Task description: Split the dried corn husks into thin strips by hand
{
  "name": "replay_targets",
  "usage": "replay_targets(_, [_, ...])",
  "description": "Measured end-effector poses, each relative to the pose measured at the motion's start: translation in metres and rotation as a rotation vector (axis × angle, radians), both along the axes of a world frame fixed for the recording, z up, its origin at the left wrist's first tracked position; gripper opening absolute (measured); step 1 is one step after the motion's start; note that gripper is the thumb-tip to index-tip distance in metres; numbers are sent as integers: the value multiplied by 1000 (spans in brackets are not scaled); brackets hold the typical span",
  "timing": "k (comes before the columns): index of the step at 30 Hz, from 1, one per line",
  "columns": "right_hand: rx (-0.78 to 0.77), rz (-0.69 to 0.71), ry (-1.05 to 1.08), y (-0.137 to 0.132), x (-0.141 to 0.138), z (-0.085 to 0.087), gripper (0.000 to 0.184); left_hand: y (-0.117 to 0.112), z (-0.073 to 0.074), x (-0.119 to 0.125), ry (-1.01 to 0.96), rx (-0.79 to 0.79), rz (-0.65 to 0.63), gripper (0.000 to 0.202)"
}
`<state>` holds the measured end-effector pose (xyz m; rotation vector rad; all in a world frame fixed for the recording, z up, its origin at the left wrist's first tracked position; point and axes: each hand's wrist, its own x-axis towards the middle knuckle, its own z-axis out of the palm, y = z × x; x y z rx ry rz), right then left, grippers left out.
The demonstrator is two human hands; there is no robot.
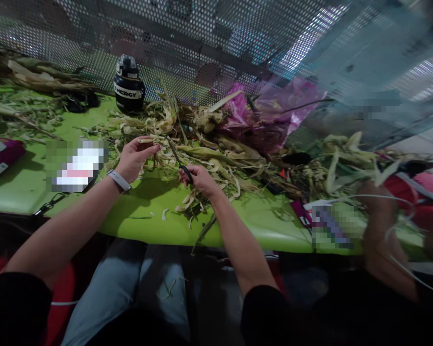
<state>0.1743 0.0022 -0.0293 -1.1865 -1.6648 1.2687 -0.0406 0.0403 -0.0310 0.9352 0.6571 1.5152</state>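
Sleeves (265, 310); right fingers (195, 172) grip scissors (175, 154); bottle (128, 87) reads "ENERGY".

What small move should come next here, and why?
Probably bring the scissors in to the pale plant piece: the right hand holds the scissors, their tips near the left hand, which holds that piece.

Your left hand (136, 156) hides part of the pale stalk (147, 141). Your right hand (198, 179) covers part of the scissors (174, 154). Squares blur the phone (80, 167) on your left. Squares also cover a dark thing (332, 228) on your right, so you can't tell what it is. The left edge cuts off the purple box (10, 156), and the bottom edge your black sleeves (19, 307). The other person's hand (379, 198) is dim and blurry.
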Motion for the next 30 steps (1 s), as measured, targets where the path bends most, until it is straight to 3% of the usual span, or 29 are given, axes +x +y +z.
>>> replay_targets(9, [14, -85, 94, 6, 3, -6, 51, 4, 0, -3, 1, -29, 35, 36])
replay_targets(18, [-9, -135, 139, 4, 3, -2, 56, 2, -5, -2, 111, 31, -16, 31])
replay_targets(22, [-27, -143, 129, 3, 2, -1, 58, 1, -4, -2, 147, -21, -45, 30])
replay_targets(30, [-37, -69, 50, 2, 1, -1, 57, -16, 16, -2, 57, -165, -284, 18])
